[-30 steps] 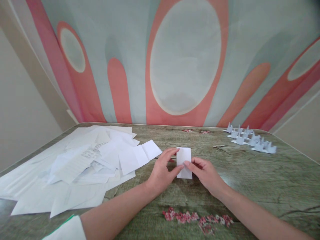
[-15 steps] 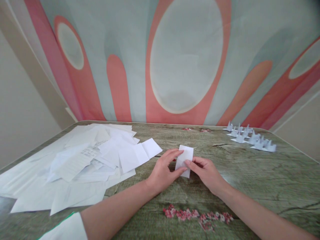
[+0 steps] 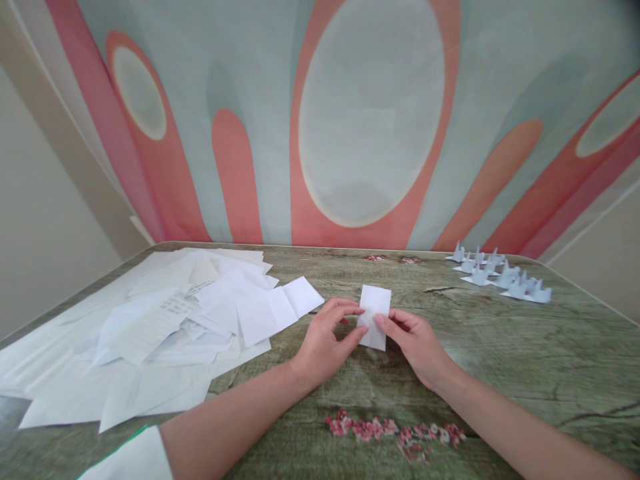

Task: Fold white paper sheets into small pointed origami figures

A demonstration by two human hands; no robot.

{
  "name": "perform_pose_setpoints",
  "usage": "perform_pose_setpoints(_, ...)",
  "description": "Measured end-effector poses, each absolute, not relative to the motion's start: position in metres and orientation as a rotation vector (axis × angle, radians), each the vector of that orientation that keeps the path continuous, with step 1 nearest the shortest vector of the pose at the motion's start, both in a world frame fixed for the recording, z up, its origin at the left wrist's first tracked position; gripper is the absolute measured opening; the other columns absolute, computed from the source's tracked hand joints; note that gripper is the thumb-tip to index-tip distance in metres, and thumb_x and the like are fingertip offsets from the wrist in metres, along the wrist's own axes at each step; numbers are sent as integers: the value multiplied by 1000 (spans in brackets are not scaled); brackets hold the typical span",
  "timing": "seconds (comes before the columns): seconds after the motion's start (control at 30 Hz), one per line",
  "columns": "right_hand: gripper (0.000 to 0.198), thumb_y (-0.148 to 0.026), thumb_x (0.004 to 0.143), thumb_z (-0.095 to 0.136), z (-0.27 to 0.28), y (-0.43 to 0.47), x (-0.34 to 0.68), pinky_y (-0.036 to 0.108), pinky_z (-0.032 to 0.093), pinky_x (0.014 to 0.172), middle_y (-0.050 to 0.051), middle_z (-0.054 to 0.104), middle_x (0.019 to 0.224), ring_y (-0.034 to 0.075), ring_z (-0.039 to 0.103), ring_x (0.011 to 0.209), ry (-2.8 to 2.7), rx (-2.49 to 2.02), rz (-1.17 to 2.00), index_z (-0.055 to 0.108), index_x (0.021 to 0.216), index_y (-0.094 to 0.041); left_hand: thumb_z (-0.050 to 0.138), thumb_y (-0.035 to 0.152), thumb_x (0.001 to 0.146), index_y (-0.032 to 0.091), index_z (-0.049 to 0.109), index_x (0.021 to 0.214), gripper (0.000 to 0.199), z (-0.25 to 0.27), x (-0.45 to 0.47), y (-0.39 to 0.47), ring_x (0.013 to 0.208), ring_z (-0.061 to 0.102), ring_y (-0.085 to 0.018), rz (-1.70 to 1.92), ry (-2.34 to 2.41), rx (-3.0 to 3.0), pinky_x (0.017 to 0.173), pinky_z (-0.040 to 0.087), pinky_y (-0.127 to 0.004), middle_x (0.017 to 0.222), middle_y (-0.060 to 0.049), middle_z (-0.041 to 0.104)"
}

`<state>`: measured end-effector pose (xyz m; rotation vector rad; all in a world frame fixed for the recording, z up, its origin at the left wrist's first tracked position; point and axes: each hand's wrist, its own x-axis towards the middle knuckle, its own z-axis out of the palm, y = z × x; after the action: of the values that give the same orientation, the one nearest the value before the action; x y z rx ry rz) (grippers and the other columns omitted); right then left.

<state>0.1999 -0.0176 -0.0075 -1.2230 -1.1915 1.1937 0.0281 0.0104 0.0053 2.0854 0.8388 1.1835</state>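
Note:
A small folded sheet of white paper (image 3: 374, 303) is held up above the table at the centre, faint creases showing on it. My right hand (image 3: 413, 343) pinches its right side, thumb on the front and fingers behind. At the left edge, my left hand (image 3: 327, 340) grips the paper lightly between thumb and fingertips, with a gap between them. Left of my hands, a flat creased white sheet (image 3: 303, 297) lies at the edge of a paper pile. Several folded white paper cranes (image 3: 507, 275) stand in rows at the far right.
A wide, loose pile of white papers (image 3: 165, 333), some printed, covers the table's left side. The wood-grain table (image 3: 500, 360) bears pink flower patterns (image 3: 370, 429) near the front. Behind its far edge hangs a coral and grey patterned backdrop (image 3: 273, 133).
The folded paper has turned slightly and moved a little up and right. My left fingers have slid from over its face to its left edge; the right hand keeps its pinch.

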Motion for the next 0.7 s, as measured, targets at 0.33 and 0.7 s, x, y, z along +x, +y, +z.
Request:
perform_pose_setpoints(0.33, 32, -45, 72, 64, -6, -17, 199, 25, 43, 61, 2, 66, 79, 14, 55, 67, -1179, -1175, 1243, 65, 88, -17, 57, 16, 80, 20, 57, 108, 28, 4, 27, 11, 92, 54, -17, 1160, 814, 2066, 77, 50, -30, 101, -6, 57)
perform_pose_setpoints(0.7, 44, -41, 73, 65, -5, -18, 195, 33, 48, 75, 6, 67, 97, 21, 61, 84, -1135, -1078, 1295, 52, 109, -19, 57, 22, 81, 20, 63, 103, 23, 2, 27, 11, 96, 57, -18, 1132, 836, 2090, 86, 47, -33, 102, -6, 61)
